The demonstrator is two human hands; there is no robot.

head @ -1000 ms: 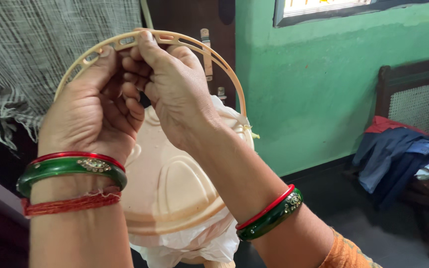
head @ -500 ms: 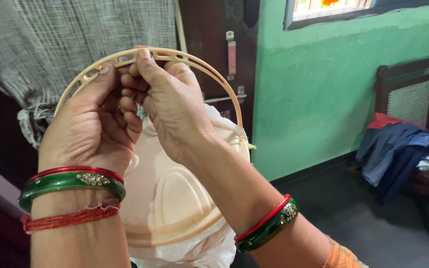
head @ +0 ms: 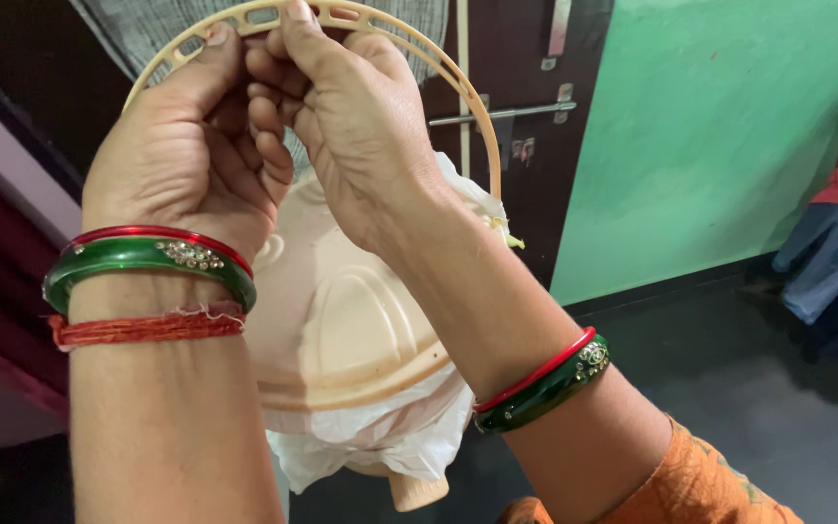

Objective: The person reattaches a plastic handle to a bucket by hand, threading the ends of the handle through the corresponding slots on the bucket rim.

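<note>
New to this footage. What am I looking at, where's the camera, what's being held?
There is no machine here: these are a person's two bare hands, filmed by a camera worn on their head, looking along the raised arms. The left hand and right hand both pinch the top of a thin cream plastic hoop handle. Below it hangs a cream lidded container with white plastic bunched under the lid. Nothing rests on a surface. Both wrists wear green and red bangles. Behind are a green wall and a dark door.
</note>
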